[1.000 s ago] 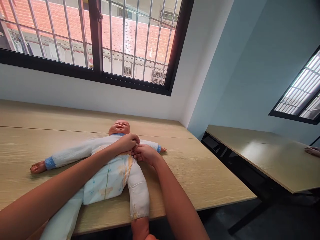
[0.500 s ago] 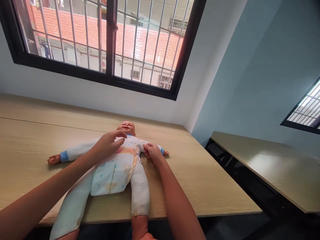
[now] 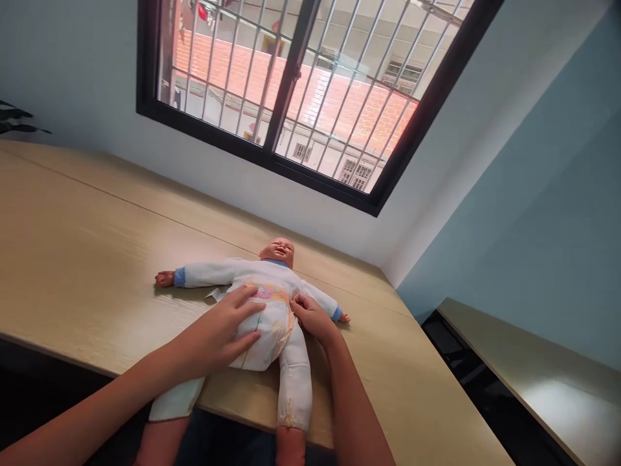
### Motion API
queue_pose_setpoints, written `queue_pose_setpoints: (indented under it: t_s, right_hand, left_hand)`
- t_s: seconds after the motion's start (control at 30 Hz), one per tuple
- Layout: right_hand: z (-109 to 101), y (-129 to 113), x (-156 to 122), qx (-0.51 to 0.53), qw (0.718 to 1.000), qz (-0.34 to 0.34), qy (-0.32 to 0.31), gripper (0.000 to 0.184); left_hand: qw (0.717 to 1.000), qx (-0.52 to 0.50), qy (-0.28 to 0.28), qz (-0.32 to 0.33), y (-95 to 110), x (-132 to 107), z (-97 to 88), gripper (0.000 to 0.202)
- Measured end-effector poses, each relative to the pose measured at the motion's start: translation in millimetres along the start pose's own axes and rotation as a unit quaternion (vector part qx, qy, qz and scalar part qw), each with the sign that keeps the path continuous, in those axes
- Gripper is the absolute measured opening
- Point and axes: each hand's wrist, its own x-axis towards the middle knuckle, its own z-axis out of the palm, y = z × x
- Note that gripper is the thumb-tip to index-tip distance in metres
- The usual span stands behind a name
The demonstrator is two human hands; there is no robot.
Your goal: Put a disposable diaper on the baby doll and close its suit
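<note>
The left hand (image 3: 218,330) lies open and flat, fingers spread, pressing on the diaper (image 3: 264,330). The right hand (image 3: 313,317) pinches at the diaper's waist edge; whether it also catches the suit is hard to tell. The doll (image 3: 264,275) lies on its back near the tabletop's (image 3: 97,246) near edge, legs reaching past it. A hard pull toward the body could drag it over that edge, and a slipping pinch could skew the diaper. A loose white tab (image 3: 215,295) beside the waist could fold under. Farther off are a barred window (image 3: 291,77) and a second table (image 3: 524,349).
</note>
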Motion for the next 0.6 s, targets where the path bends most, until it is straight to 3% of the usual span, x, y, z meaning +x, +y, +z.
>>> queue_pose_setpoints:
  t_s: [0.13, 0.2, 0.3, 0.43, 0.5, 0.6]
  right_hand:
    - [1, -27, -2, -0.013, 0.991, -0.047, 0.127, 0.035]
    - [7, -51, -1, -0.035, 0.985, -0.083, 0.144, 0.031]
    - [31, -91, 7, -0.098, 0.985, -0.132, 0.059, 0.022]
    - [77, -126, 36, -0.214, 0.958, -0.180, -0.063, 0.015]
    - [95, -134, 55, -0.273, 0.943, -0.173, -0.078, 0.017]
    - [108, -138, 74, -0.334, 0.934, -0.101, -0.080, 0.004]
  left_hand:
    - [0.976, -0.072, 0.135, -0.158, -42, 2, -29.3, 0.031]
    - [0.964, -0.026, 0.135, -0.228, -72, 0, -39.0, 0.032]
    - [0.968, 0.032, 0.047, -0.246, -108, 0, -43.2, 0.031]
    - [0.972, 0.037, 0.001, -0.230, -126, 7, -39.1, 0.031]
    - [0.973, 0.037, -0.012, -0.227, -130, 14, -37.0, 0.027]
    - [0.974, 0.029, -0.029, -0.223, -136, 22, -34.6, 0.018]
